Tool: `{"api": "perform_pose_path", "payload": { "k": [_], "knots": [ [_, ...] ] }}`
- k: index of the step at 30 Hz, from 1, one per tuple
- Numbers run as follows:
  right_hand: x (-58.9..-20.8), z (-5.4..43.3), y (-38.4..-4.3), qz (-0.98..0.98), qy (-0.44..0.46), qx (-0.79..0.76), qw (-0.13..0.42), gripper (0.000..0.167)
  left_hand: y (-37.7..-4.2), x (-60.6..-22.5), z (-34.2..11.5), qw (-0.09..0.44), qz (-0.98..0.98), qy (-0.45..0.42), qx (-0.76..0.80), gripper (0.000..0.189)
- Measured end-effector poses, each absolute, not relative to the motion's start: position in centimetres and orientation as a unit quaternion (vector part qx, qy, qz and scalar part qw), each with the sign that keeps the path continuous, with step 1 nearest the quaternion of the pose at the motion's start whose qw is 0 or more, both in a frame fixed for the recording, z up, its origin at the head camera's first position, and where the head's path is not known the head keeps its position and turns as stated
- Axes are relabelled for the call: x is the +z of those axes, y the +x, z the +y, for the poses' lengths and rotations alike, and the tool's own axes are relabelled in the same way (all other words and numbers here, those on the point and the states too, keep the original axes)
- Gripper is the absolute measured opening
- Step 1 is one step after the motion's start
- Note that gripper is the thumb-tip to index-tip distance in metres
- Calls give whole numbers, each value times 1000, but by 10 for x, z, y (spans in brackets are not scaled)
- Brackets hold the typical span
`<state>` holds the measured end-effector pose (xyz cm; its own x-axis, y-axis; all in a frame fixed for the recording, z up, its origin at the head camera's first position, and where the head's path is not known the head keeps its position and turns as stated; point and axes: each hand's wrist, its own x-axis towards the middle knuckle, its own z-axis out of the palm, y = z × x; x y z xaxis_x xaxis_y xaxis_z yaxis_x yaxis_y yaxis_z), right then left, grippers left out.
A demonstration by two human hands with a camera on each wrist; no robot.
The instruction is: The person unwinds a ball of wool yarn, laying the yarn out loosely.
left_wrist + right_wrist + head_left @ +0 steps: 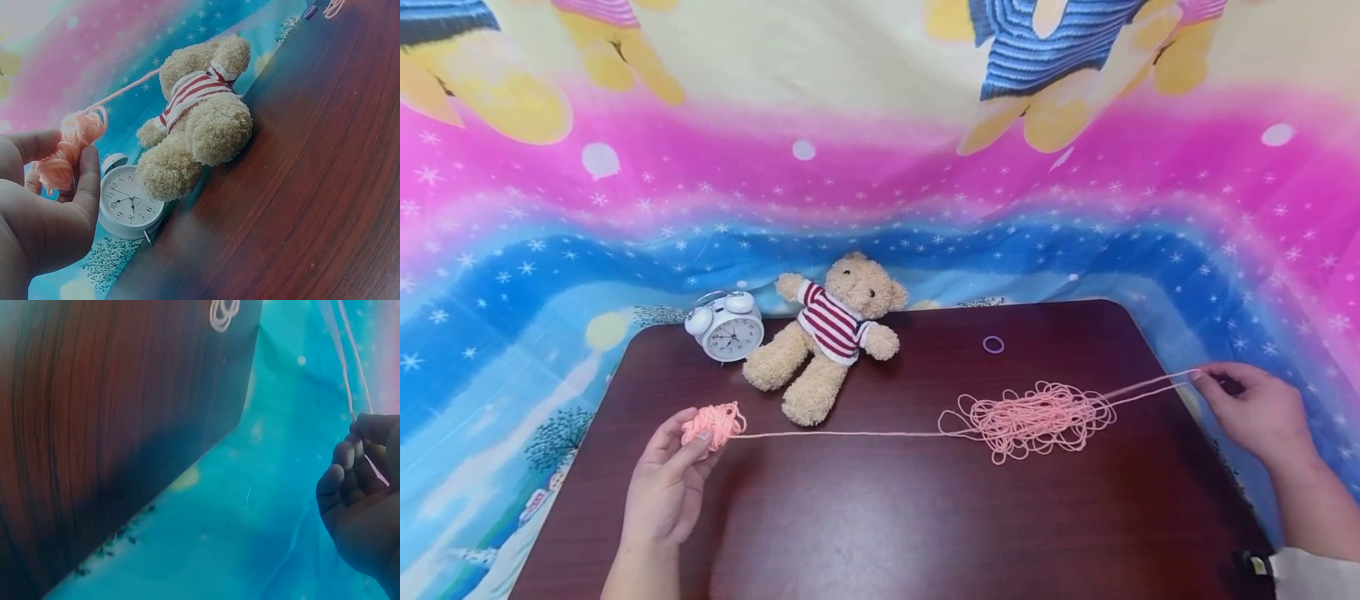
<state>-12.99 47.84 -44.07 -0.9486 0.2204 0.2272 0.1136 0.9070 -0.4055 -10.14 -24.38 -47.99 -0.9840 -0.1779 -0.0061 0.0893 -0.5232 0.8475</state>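
Observation:
My left hand (672, 475) grips a small wound ball of peach yarn (715, 423) between thumb and fingers, raised over the table's left side. From the ball a single strand (842, 433) runs straight right to a loose, looped heap of the same yarn (1037, 421) on the table. Beyond the table's right edge, my right hand (1258, 408) pinches a loop of yarn between thumb and forefinger; its two strands (1150, 387) stretch back to the heap. In the right wrist view, the yarn strands (347, 381) rise from the pinching fingertips.
A teddy bear (831, 325) in a striped shirt lies at the back, beside a white twin-bell alarm clock (732, 333). A purple ring (993, 344) lies behind the yarn heap. Patterned cloth (880, 183) hangs around the dark wooden table (880, 517).

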Motion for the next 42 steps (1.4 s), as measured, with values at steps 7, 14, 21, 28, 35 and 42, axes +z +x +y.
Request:
{"api": "perform_pose_path", "payload": {
  "k": [7,14,21,28,35,42],
  "knots": [
    [-442,497,-128,-966,-136,191,109,49,-101,-478,-248,80,-490,60,-866,34],
    [-443,485,-128,-967,-122,194,113,43,-99,-479,-247,77,-485,53,-869,35],
    [-454,444,-136,-960,-45,226,159,28,-99,-481,-241,71,-481,40,-873,35],
    [-466,387,-143,-950,59,246,184,12,-99,-481,-232,62,-500,45,-863,34],
    [-474,336,-148,-949,108,244,166,4,-101,-481,-224,55,-508,40,-858,34],
    [-479,302,-151,-949,134,252,137,5,-102,-479,-218,53,-507,43,-859,34]
  ]
}}
